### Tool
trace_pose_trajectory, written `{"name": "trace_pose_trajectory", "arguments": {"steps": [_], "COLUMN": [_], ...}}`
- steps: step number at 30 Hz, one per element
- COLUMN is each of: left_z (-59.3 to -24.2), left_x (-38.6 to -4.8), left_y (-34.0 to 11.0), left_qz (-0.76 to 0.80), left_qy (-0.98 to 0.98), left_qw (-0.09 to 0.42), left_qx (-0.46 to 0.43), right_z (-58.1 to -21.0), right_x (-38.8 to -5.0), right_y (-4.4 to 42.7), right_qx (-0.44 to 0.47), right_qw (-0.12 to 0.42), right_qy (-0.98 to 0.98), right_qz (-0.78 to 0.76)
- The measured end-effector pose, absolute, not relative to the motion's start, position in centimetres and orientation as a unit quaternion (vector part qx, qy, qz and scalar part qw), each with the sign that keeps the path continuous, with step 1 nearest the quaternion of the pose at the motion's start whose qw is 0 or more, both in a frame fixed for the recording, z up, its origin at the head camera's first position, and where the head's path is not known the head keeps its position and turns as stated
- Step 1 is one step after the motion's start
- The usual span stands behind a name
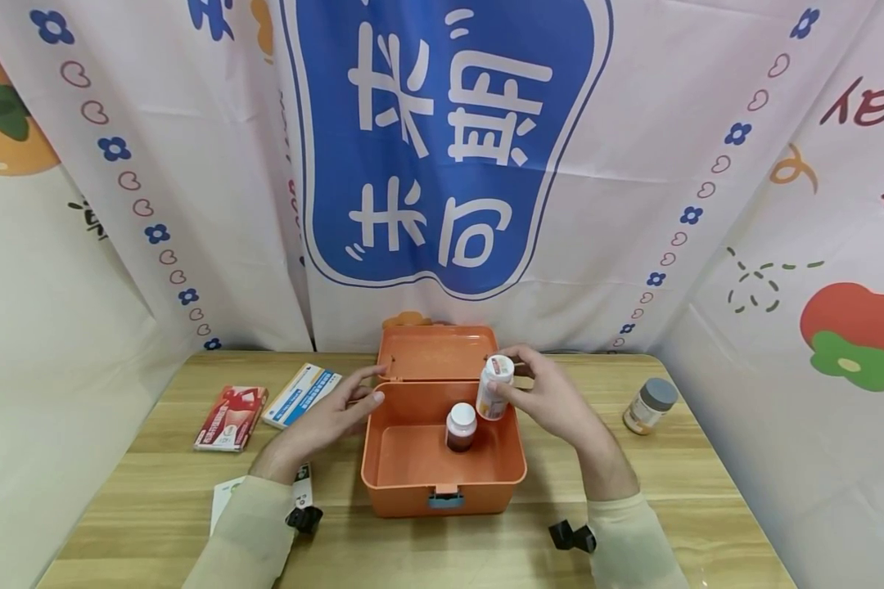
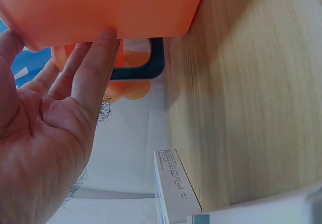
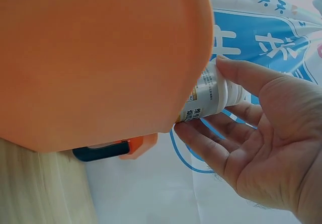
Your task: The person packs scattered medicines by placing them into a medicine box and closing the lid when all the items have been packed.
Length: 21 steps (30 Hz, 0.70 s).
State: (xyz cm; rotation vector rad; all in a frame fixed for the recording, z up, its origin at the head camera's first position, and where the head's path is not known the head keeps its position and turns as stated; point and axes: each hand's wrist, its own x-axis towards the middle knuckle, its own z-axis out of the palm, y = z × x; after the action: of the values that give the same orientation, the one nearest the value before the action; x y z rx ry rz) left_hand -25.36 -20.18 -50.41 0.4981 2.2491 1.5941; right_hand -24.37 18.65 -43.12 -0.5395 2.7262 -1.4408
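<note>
An orange storage box (image 1: 405,497) stands on the table with its lid (image 1: 438,352) swung back. My right hand (image 1: 552,397) grips a white pill bottle (image 1: 495,384) between thumb and fingers at the box's back right corner. In the right wrist view, the box wall hides the lower part of that white bottle (image 3: 205,94). Inside the box is a dark bottle (image 1: 461,427) with a white cap. At the left rim is my left hand (image 1: 331,419), its fingers fairly straight and touching the box (image 2: 100,7); nothing is in its palm.
Left on the table lie a red medicine box (image 1: 232,419) and a blue-and-white medicine box (image 1: 300,395). A white box (image 1: 223,499) is partly hidden by the left forearm. A grey-capped bottle (image 1: 650,406) stands at the right. Printed cloth (image 1: 619,164) hangs behind the table.
</note>
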Motion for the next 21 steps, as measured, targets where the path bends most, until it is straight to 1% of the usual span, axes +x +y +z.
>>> {"name": "trace_pose_trajectory", "arguments": {"steps": [15,21], "left_z": [-50.32,-50.25], "left_x": [-25.16,-25.17], "left_y": [-20.1,-20.09], "left_qz": [0.568,0.569], "left_qy": [0.787,0.786], "left_qw": [0.171,0.174], "left_qx": [0.17,0.17], "right_z": [-43.74,-43.98], "right_x": [-24.07,-24.15], "right_y": [18.31,18.15], "right_qx": [-0.182,-0.192], "right_qw": [0.023,0.025], "right_qy": [0.865,0.881], "right_qz": [-0.467,-0.432]}}
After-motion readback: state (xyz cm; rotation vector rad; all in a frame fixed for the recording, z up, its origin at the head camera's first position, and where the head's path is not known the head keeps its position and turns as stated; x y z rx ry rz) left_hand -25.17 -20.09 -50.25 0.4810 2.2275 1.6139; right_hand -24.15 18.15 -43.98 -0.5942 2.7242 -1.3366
